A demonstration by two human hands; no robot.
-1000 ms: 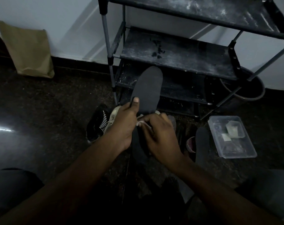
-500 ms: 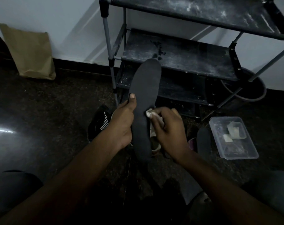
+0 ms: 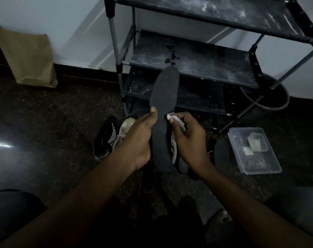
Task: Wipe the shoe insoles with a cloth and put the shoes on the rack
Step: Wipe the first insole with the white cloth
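My left hand grips a long dark insole at its left edge, thumb on top, holding it upright in front of the rack. My right hand pinches a small white cloth against the insole's right edge. A beige shoe and a black shoe with white stripes lie on the floor behind my left hand. A second dark insole lies on the floor to the right. The dark, dusty shoe rack stands against the wall with bare shelves.
A clear plastic container with small pieces inside sits on the floor at the right. A brown paper bag leans on the wall at the left. A round dark bin stands behind the rack's right leg. My knees frame the bottom corners.
My right hand with the cloth has slid up the insole from its lower middle to its right edge near my left thumb. The insole has risen slightly.
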